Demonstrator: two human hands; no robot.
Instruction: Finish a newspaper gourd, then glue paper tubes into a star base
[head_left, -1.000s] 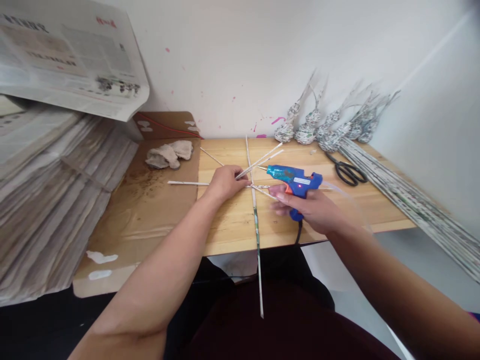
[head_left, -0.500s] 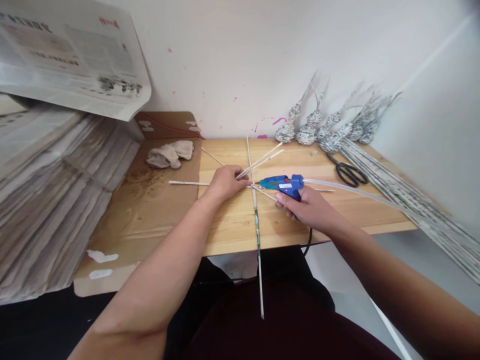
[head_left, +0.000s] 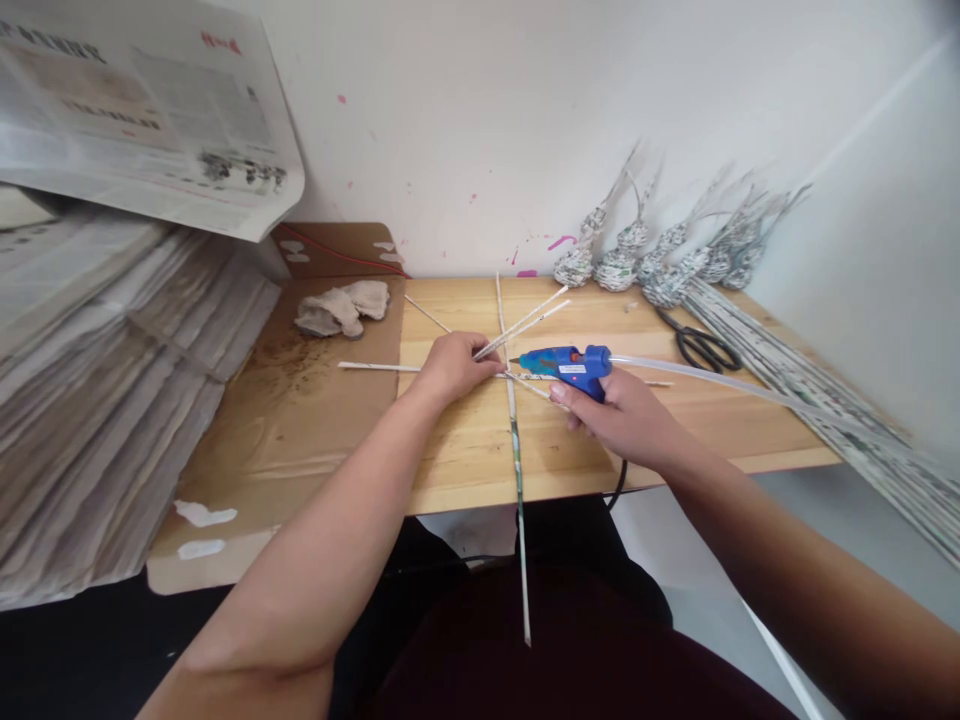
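My right hand [head_left: 611, 412] is wrapped round the grip of a blue hot glue gun [head_left: 566, 366], its nozzle pointing left at the spot where several rolled paper sticks cross. A long clear glue stick [head_left: 690, 371] trails from its back end. My left hand [head_left: 461, 362] pinches rolled paper sticks [head_left: 529, 322] near that crossing, their ends slanting up to the right. One long paper stick [head_left: 517, 450] runs from the back of the table past its front edge, under the others. Another paper stick [head_left: 375, 366] lies crosswise, partly hidden by my left hand.
Bundled newspapers [head_left: 127, 400] are stacked at the left beside a cardboard sheet [head_left: 270, 450] with gloves [head_left: 341, 307] on it. Woven paper bulb shapes [head_left: 619, 262] line the wall. Black scissors [head_left: 705, 347] lie near a bundle of paper sticks [head_left: 817, 410] at the right.
The glue gun's nozzle has risen slightly and drawn back a little from the crossing. My left hand keeps its pinch in nearly the same place.
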